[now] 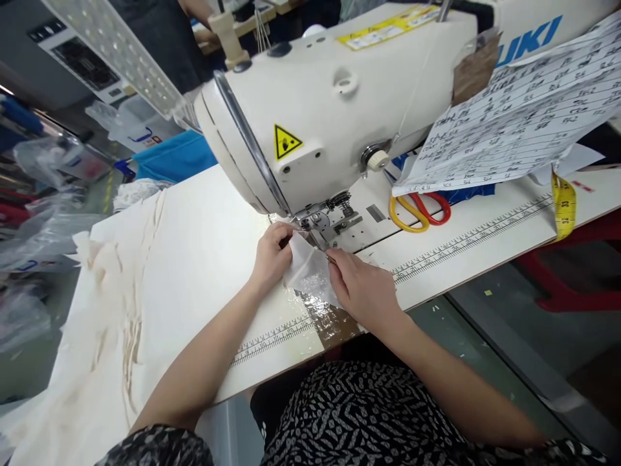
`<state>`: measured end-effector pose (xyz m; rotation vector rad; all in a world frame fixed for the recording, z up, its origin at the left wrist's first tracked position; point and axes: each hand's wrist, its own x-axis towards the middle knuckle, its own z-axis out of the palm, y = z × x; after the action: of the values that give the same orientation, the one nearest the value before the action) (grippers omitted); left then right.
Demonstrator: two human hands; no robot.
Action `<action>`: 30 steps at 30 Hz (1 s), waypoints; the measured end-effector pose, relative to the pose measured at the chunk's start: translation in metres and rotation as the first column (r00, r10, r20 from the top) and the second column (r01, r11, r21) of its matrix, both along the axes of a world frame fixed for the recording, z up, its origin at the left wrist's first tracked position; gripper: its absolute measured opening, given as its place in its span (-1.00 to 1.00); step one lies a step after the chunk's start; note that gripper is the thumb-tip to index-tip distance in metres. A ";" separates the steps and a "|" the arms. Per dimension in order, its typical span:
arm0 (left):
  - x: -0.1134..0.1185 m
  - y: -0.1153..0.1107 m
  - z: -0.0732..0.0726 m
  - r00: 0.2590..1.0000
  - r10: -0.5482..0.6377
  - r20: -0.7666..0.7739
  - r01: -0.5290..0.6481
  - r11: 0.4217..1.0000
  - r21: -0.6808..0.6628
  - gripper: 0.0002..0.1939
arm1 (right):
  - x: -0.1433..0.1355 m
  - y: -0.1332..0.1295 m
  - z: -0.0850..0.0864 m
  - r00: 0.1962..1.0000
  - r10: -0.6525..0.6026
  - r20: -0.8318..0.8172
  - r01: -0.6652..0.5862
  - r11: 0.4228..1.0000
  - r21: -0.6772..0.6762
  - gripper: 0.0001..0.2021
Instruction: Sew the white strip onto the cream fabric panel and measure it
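Observation:
A piece of thin white fabric [310,266] lies under the needle area of a white sewing machine [334,90]. My left hand [274,255] is closed on the fabric's left edge, fingertips close to the presser foot. On the other side, my right hand [363,285] is closed in a pinch around a thin metal tool [320,243], which looks like tweezers and points toward the needle. Its far end and the exact stitching spot are hard to make out. Shiny clear tape [327,317] covers the table surface below the fabric.
Cream fabric pieces [114,310] drape over the table's left side. Scissors with yellow and red handles [420,212] lie under handwritten sheets [519,123] at right. A yellow tape measure [564,207] hangs over the front edge. Another person's arm [198,13] shows behind the machine.

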<state>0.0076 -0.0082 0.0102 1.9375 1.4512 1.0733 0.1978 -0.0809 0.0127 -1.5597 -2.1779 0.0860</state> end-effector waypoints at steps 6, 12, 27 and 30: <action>0.001 -0.001 0.002 1.000 0.000 -0.003 0.000 1.000 0.001 -0.88 | 0.000 0.000 0.001 1.000 0.003 0.017 -0.003 1.000 -0.011 -0.62; 0.001 -0.001 0.001 0.998 0.006 -0.061 -0.005 1.000 0.017 -0.91 | -0.001 -0.001 0.001 1.000 0.012 0.029 -0.013 1.000 0.009 -0.59; -0.002 0.004 -0.006 0.968 0.037 -0.249 -0.004 0.991 0.131 -0.94 | -0.004 0.000 0.002 0.996 0.029 0.084 -0.025 0.998 -0.051 -0.65; -0.004 0.003 -0.005 0.987 0.048 -0.154 -0.039 0.998 0.055 -0.95 | -0.003 -0.001 0.001 0.997 0.014 0.074 -0.010 0.998 -0.063 -0.67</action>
<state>0.0041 -0.0051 0.0052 2.0751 1.5693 1.0071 0.1943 -0.0815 0.0142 -1.6080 -2.2627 0.1020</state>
